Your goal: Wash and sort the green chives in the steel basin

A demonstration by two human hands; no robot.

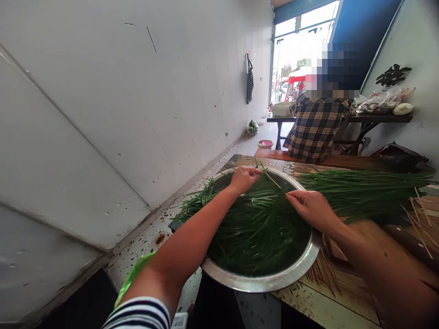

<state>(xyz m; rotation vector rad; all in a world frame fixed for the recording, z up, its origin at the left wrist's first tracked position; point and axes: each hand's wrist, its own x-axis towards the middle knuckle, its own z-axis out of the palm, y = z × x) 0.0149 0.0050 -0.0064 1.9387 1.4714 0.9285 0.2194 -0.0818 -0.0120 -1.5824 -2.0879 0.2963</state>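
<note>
A wide metal basin [264, 285] in front of me holds a heap of long green garlic chives [254, 228]. Over its far side, a thin wooden skewer [273, 178] stretches between my two hands. My left hand [245, 179] is closed in a pinch at the skewer's upper left end, where a few chive leaves stick up. At the lower right end, my right hand [310, 208] pinches the skewer with its thumb and fingers, and chive leaves hang beside the fingertips. The fingers partly hide both ends of the skewer.
More chives [363, 189] lie on the wooden table [346, 297] to the right. Loose skewers [324, 269] lie by the basin, others [420, 221] at the right edge. A person in a plaid shirt [317, 125] sits ahead at another table. A white wall [137, 114] runs along the left.
</note>
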